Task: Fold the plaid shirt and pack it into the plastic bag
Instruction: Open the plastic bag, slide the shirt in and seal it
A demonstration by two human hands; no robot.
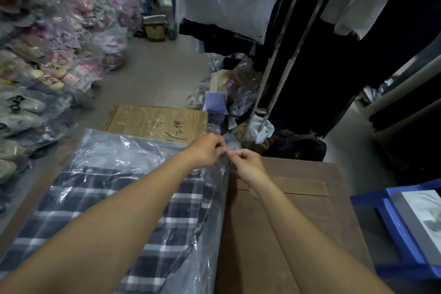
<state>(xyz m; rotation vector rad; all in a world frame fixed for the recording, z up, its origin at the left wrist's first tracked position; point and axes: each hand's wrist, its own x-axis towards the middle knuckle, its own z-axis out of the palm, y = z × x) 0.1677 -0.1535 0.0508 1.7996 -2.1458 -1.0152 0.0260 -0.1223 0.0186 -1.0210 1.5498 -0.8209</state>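
Observation:
The folded plaid shirt (71, 200), dark blue with white checks, lies inside a clear plastic bag (114, 153) on the brown table (274, 222). My left hand (206, 149) and my right hand (248, 162) meet at the bag's far right corner. Both pinch the thin plastic edge there between thumb and fingers. My forearms cross over the shirt and the table.
A flat cardboard box (155, 120) lies beyond the bag. Bagged clothes (43, 55) pile high on the left. More bags (229, 93) and a metal rack (281, 62) stand ahead. Blue trays (391, 229) sit at the right edge.

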